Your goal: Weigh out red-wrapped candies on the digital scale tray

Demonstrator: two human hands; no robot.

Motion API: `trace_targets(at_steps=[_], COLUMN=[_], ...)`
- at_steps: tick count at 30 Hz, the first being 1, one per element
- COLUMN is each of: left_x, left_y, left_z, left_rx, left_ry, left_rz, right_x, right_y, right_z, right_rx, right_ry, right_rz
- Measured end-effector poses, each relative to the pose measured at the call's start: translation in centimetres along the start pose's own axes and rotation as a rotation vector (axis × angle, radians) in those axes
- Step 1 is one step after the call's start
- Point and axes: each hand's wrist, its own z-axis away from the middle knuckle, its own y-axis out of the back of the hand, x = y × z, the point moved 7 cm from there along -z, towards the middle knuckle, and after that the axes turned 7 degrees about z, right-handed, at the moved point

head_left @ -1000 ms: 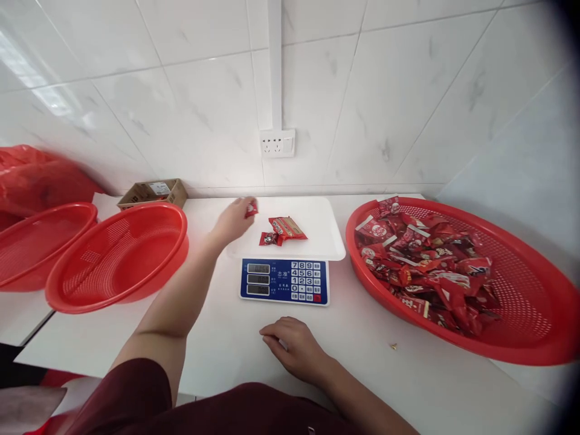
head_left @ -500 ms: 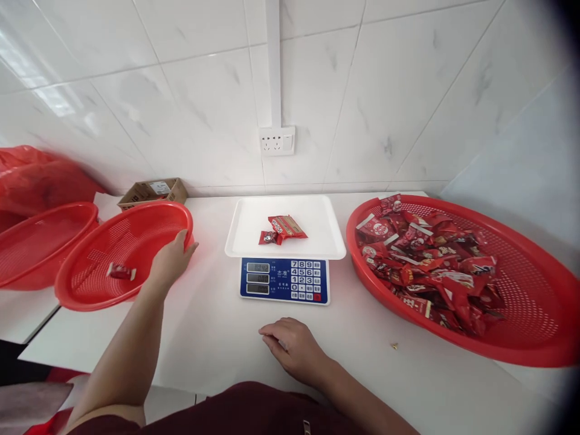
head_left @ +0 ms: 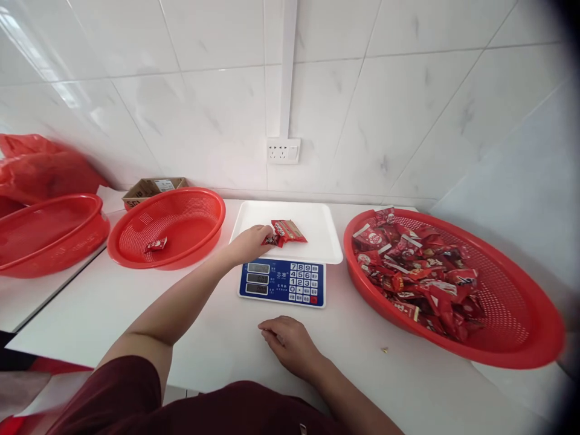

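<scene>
My left hand reaches over the white weighing tray, its fingers closed on the edge of a small red snack packet. Against that one lies a larger red and brown snack packet, also on the tray. The tray sits on a scale with a blue keypad panel; its display digits are too faint to read. Below the scale, my right hand rests on the white table, fingers curled together with nothing seen in them.
At left, a red basket holds one small red packet. Another red basket stands beyond it, near a cardboard box and red bags. A large red basket of packets fills the right. A tiny gold-coloured bit lies on the table.
My left hand has left the rim of the left basket and moved right to the small packet on the tray. That basket has shifted up and right. My right hand has stayed put.
</scene>
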Motion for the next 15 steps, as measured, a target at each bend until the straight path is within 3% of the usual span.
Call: trace_targets(at_steps=[3, 5, 9, 11, 13, 15], left_x=[0.1, -0.9, -4.7, -5.5, -5.3, -4.2], left_y=[0.2, 1.7, 7.9, 10.4, 10.9, 9.1], left_z=[-0.7, 0.1, 4.0, 5.7, 5.9, 4.4], left_rx=[0.016, 0.072, 0.357, 0.503, 0.542, 0.460], left_ry=[0.042, 0.098, 0.356, 0.407, 0.378, 0.306], left_rz=[-0.029, -0.068, -0.263, -0.364, -0.358, -0.230], right_x=[0.2, 0.2, -0.1, -0.4, -0.7, -0.9], right_y=[0.4, 0.5, 0.4, 0.2, -0.1, -0.4], right_z=[-0.1, -0.1, 0.0, 0.1, 0.2, 0.2], right_rx=[0.010, 0.009, 0.000, -0.009, -0.022, -0.038], right_ry=[-0.024, -0.033, -0.013, 0.009, 0.029, 0.045], right_rz=[0.009, 0.012, 0.013, 0.019, 0.024, 0.033])
